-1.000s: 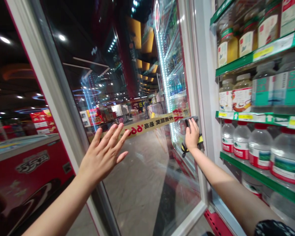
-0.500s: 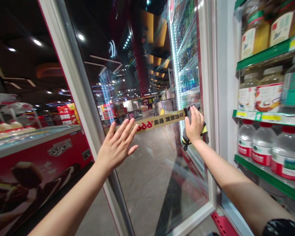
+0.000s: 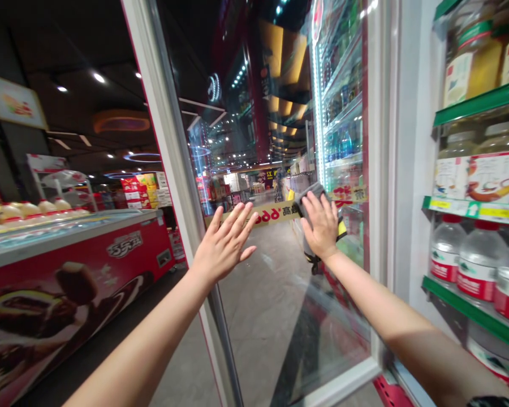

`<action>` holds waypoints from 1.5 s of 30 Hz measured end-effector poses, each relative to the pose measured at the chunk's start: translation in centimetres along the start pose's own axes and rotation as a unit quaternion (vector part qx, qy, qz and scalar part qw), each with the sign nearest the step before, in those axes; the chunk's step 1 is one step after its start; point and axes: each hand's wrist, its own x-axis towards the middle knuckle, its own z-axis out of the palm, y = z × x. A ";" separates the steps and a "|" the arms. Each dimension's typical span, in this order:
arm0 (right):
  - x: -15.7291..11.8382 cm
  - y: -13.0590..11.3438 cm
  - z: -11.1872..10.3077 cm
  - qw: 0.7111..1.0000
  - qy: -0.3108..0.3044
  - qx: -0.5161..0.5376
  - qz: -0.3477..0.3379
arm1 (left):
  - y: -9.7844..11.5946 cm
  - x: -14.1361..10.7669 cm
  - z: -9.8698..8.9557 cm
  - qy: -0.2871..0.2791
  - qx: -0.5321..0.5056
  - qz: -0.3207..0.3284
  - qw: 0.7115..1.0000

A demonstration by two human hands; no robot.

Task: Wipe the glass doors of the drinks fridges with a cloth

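Observation:
A glass cooler door (image 3: 254,294) with a white frame stands swung open in front of me. My left hand (image 3: 224,243) lies spread against the glass near the left frame, holding nothing. My right hand (image 3: 321,226) presses a grey cloth (image 3: 307,198) flat to the pane, fingers over it; the cloth has a black and yellow edge. A gold sticker strip (image 3: 275,213) with red and dark characters, seen in reverse, runs across the glass between and behind my hands. The cloth covers part of this strip.
Shelves of bottled drinks (image 3: 477,257) with green rails (image 3: 470,107) stand close on the right. A red chest freezer (image 3: 148,265) is left of the door, with white bottles (image 3: 46,209) along its top. Grey floor (image 3: 258,339) shows through the glass.
My right hand has slid the cloth leftward across the glass, uncovering the sticker's right part. My left hand stays at the same place on the door. The view has turned somewhat left.

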 end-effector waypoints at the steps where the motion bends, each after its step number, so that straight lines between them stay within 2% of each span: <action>1: -0.4 -0.6 -0.1 0.998 -0.031 0.006 -0.049 | 0.0 0.0 0.0 0.000 -0.003 0.000 1.000; 3: -1.9 -0.7 -0.7 0.983 -0.092 0.023 -0.157 | 0.0 0.0 0.0 0.000 -0.009 -0.001 1.000; 5: -3.0 0.2 -1.2 0.974 -0.108 0.031 -0.197 | 0.0 0.0 0.0 -0.002 -0.012 -0.003 1.000; 6: -3.0 0.7 -1.2 0.980 -0.093 0.027 -0.175 | 0.0 0.0 0.0 -0.003 -0.011 -0.003 1.000; 8: -2.2 1.0 -0.8 0.997 -0.031 0.007 -0.067 | -0.1 0.0 0.1 -0.007 -0.010 -0.005 1.000; 10: -0.7 -0.2 0.1 0.999 0.019 -0.012 0.027 | -0.1 -0.1 0.3 -0.007 -0.008 -0.005 1.000; 11: -0.2 -1.2 0.4 0.999 0.025 -0.017 0.038 | -0.2 -0.1 0.4 -0.006 -0.007 -0.005 1.000; 13: 0.1 -3.0 0.7 1.000 -0.011 -0.015 -0.022 | -0.3 -0.2 0.5 -0.001 -0.007 -0.003 1.000; 15: -0.8 -3.5 0.3 0.986 -0.073 0.000 -0.147 | -0.4 -0.3 0.6 0.006 -0.009 0.001 1.000; 17: -1.7 -2.7 -0.5 0.957 -0.124 0.022 -0.263 | -0.6 -0.2 0.7 0.010 -0.013 0.007 1.000; 19: -1.6 -1.6 -0.8 0.940 -0.145 0.033 -0.306 | -0.8 -0.1 0.7 0.011 -0.017 0.013 1.000; 20: -1.2 -1.3 -0.7 0.946 -0.142 0.030 -0.290 | -0.9 -0.1 0.8 0.013 -0.019 0.014 1.000; 22: 0.1 -1.9 -0.1 0.972 -0.112 0.009 -0.205 | -1.1 -0.4 0.9 0.021 -0.020 0.011 1.000; 24: 1.0 -3.6 0.8 0.990 -0.078 -0.012 -0.119 | -1.2 -1.3 1.3 0.034 -0.019 -0.006 0.999; 25: 1.0 -4.5 1.1 0.992 -0.073 -0.016 -0.105 | -1.2 -2.0 1.5 0.041 -0.017 -0.020 0.999; 26: 0.8 -5.2 1.3 0.990 -0.079 -0.013 -0.117 | -1.2 -2.9 1.7 0.047 -0.014 -0.037 0.998; 28: -0.1 -5.9 1.2 0.973 -0.112 0.005 -0.200 | -1.1 -4.9 2.2 0.053 -0.006 -0.075 0.996; 30: -1.0 -5.5 0.9 0.947 -0.142 0.026 -0.288 | -0.9 -6.9 2.7 0.052 0.000 -0.100 0.994; 31: -1.1 -5.3 0.8 0.939 -0.147 0.030 -0.308 | -0.8 -7.7 2.9 0.048 0.003 -0.106 0.993; 32: -1.0 -5.3 0.8 0.941 -0.145 0.030 -0.305 | -0.7 -8.3 3.0 0.044 0.005 -0.111 0.993; 34: -0.3 -6.2 1.3 0.962 -0.119 0.019 -0.245 | -0.6 -8.9 3.2 0.037 0.008 -0.117 0.992; 37: 0.4 -9.2 2.5 0.986 -0.073 0.010 -0.153 | -0.4 -9.0 3.4 0.031 0.012 -0.123 0.992; 38: 0.3 -10.2 2.8 0.986 -0.070 0.016 -0.152 | -0.4 -9.0 3.4 0.029 0.012 -0.123 0.992; 40: -0.4 -11.3 3.0 0.975 -0.085 0.039 -0.201 | -0.3 -9.1 3.4 0.023 0.011 -0.126 0.992; 43: -1.0 -11.0 2.6 0.943 -0.119 0.072 -0.301 | -0.2 -9.6 3.4 0.010 0.010 -0.135 0.991; 45: -0.3 -10.8 2.6 0.944 -0.123 0.074 -0.298 | -0.1 -9.9 3.6 0.003 0.008 -0.144 0.990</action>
